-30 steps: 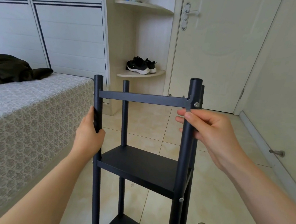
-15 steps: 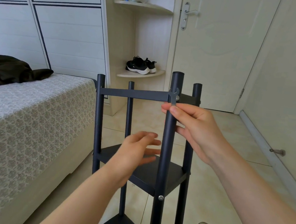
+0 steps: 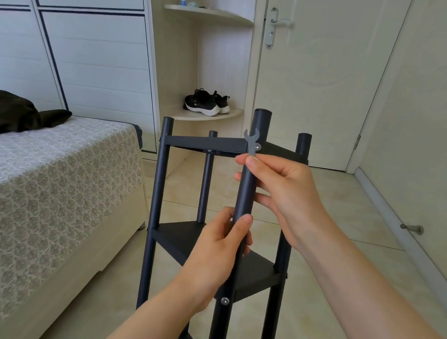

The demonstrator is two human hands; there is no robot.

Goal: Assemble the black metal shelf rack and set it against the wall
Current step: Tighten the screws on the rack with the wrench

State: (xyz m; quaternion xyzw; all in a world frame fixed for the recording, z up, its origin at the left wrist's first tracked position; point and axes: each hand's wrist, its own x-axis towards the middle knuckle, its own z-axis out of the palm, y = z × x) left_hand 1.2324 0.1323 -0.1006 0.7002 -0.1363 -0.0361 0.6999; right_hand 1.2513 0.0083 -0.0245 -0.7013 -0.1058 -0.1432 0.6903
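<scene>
Black tubular metal shelf rack (image 3: 206, 142) is being held upright, bed (image 3: 50, 178) at its 9 o'clock. Left hand (image 3: 216, 254), moved off the left post (image 3: 158, 190), is being wrapped round the front post (image 3: 245, 193). Flat grey spanner (image 3: 251, 142) is being pinched by right hand (image 3: 282, 200) at top bolt (image 3: 258, 147): braced for tightening.

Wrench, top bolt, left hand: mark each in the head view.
wrench (image 3: 251, 143), head view, on its flat shank.
top bolt (image 3: 258, 147), head view, on its silver head.
left hand (image 3: 213, 256), head view, on its back.
</scene>
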